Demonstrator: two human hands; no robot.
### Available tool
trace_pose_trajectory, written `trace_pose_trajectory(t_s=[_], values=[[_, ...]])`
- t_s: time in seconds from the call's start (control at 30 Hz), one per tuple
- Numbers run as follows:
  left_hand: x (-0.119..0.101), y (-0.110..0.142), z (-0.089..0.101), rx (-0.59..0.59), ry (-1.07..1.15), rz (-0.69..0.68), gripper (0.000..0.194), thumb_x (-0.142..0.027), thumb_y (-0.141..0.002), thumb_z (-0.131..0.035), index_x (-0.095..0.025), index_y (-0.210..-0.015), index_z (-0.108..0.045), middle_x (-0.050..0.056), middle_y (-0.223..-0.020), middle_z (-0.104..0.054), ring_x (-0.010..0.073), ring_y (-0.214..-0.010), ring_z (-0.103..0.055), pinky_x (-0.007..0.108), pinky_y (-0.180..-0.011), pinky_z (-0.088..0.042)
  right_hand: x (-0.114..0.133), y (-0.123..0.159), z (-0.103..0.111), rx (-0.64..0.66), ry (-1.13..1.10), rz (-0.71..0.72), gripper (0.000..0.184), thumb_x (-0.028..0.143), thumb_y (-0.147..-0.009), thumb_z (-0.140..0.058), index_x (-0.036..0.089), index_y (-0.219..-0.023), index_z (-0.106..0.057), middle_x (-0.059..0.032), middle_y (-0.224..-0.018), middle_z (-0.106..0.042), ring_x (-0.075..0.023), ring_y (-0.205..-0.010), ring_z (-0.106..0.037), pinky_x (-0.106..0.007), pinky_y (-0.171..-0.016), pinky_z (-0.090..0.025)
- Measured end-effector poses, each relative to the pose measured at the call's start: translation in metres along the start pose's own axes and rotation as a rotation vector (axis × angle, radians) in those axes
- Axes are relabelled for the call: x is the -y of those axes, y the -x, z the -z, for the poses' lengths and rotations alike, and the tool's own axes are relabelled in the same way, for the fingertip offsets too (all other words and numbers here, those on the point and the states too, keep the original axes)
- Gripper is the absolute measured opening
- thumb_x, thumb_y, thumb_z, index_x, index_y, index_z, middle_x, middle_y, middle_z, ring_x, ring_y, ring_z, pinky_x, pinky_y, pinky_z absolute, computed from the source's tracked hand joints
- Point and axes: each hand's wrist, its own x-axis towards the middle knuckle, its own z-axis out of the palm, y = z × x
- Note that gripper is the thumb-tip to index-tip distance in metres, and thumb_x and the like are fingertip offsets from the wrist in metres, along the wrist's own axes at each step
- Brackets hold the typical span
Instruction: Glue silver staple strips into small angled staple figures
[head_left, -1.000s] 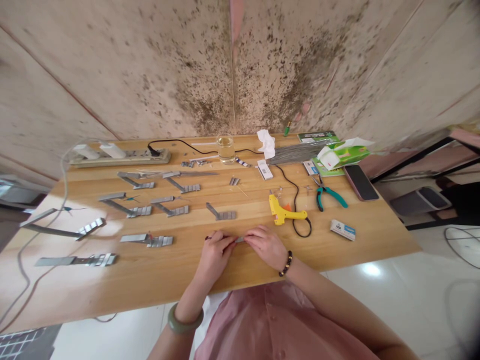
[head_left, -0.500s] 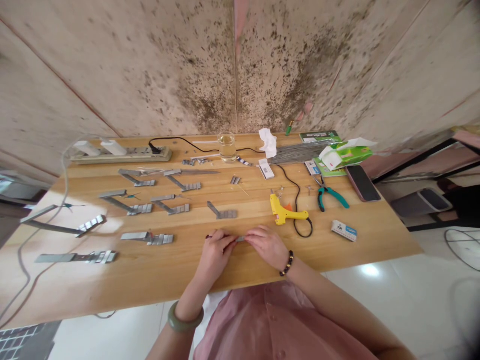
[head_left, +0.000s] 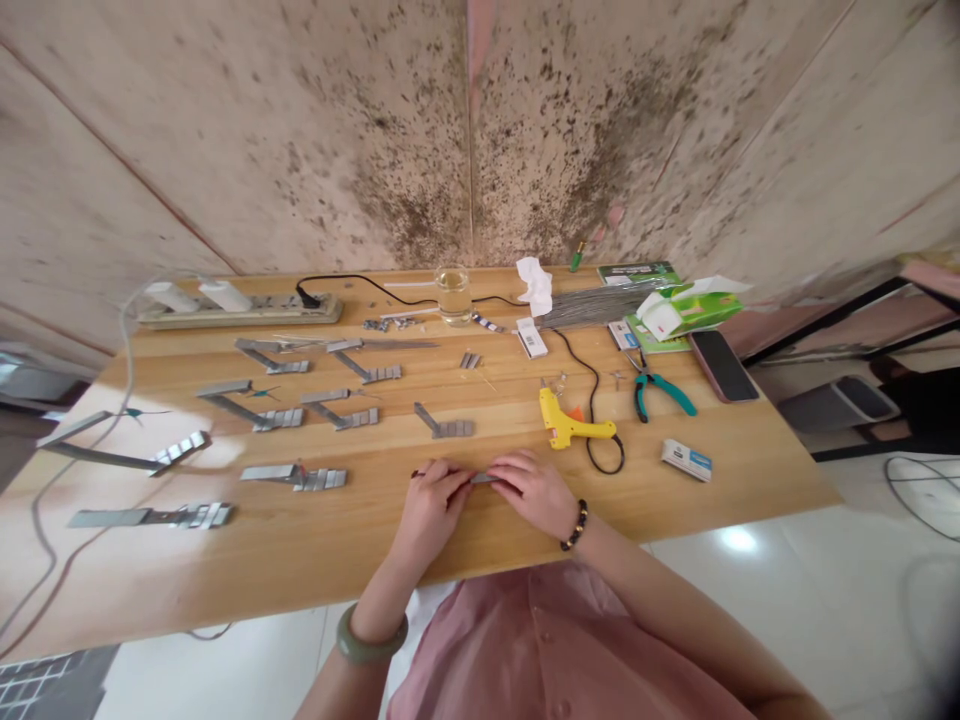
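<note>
Near the front edge of the table, a small grey strip [head_left: 482, 478] lies between my hands, its ends covered by my fingers. My left hand [head_left: 433, 505] is closed, pinching the strip's left end. The right end is pinched by my right hand [head_left: 534, 492], also closed. Just beyond them lies a bent grey strip piece [head_left: 444, 422] with a stepped end. A yellow glue gun [head_left: 571, 425] rests on its side beyond my right hand. To the left lie several similar grey pieces, the nearest being a folded strip [head_left: 294, 476].
At the back stand a power strip [head_left: 247, 312] and a glass of liquid [head_left: 454, 298]. Teal-handled pliers [head_left: 661, 390], a small box [head_left: 687, 460], a phone [head_left: 724, 366], a bundle of thin grey wires [head_left: 596, 306] and a tissue pack [head_left: 694, 308] are on the right.
My right hand's fingers have shifted very slightly on the grey strip. Both hands otherwise keep their places and their hold.
</note>
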Motion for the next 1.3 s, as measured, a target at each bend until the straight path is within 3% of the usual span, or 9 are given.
trace_pose_trajectory(t_s=[0.23,0.47,0.83,1.1,1.3], values=[[0.002,0.002,-0.001,0.003,-0.001,-0.004,0.02,-0.019,-0.087,-0.054,-0.021,-0.096,-0.072,0.007,-0.088,-0.065,0.0204,-0.082,-0.057,0.035,-0.074,-0.044,0.0,0.003,0.005,-0.12,-0.167,-0.148,0.022,0.018,-0.09,-0.051,0.021,-0.106,-0.065,-0.0061,-0.104,-0.068,-0.017,-0.1,-0.062,-0.033,-0.09,-0.051],[0.0,0.004,0.0,-0.031,0.071,0.018,0.024,-0.018,-0.089,-0.049,-0.02,-0.103,-0.068,0.008,-0.094,-0.066,0.0206,-0.085,-0.059,0.036,-0.076,-0.046,-0.003,0.0,0.009,-0.193,-0.292,-0.289,0.02,0.02,-0.091,-0.049,0.021,-0.097,-0.068,-0.0063,-0.097,-0.07,-0.0174,-0.091,-0.064,-0.032,-0.082,-0.053],[0.003,0.009,0.004,-0.193,0.319,0.211,0.011,-0.026,-0.086,-0.056,-0.02,-0.085,-0.065,0.002,-0.079,-0.067,0.0149,-0.074,-0.063,0.027,-0.069,-0.05,-0.005,-0.001,0.006,-0.168,-0.28,-0.275,0.019,0.021,-0.091,-0.05,0.02,-0.096,-0.068,-0.0057,-0.092,-0.069,-0.0171,-0.087,-0.064,-0.031,-0.078,-0.052],[0.001,0.017,0.005,-0.27,0.413,0.341,0.02,-0.035,-0.087,-0.055,-0.019,-0.083,-0.066,0.003,-0.076,-0.069,0.0156,-0.069,-0.063,0.026,-0.063,-0.05,-0.004,-0.001,0.005,-0.167,-0.236,-0.304,0.019,0.023,-0.09,-0.05,0.02,-0.094,-0.068,-0.0059,-0.092,-0.07,-0.0181,-0.086,-0.065,-0.032,-0.077,-0.053],[-0.001,0.018,0.008,-0.22,0.392,0.335,0.032,-0.037,-0.093,-0.044,-0.018,-0.073,-0.061,0.003,-0.068,-0.064,0.0159,-0.066,-0.06,0.028,-0.064,-0.046,0.001,0.0,0.005,-0.187,-0.192,-0.34,0.018,0.024,-0.09,-0.051,0.021,-0.092,-0.069,-0.0061,-0.092,-0.07,-0.019,-0.087,-0.065,-0.034,-0.079,-0.053]])
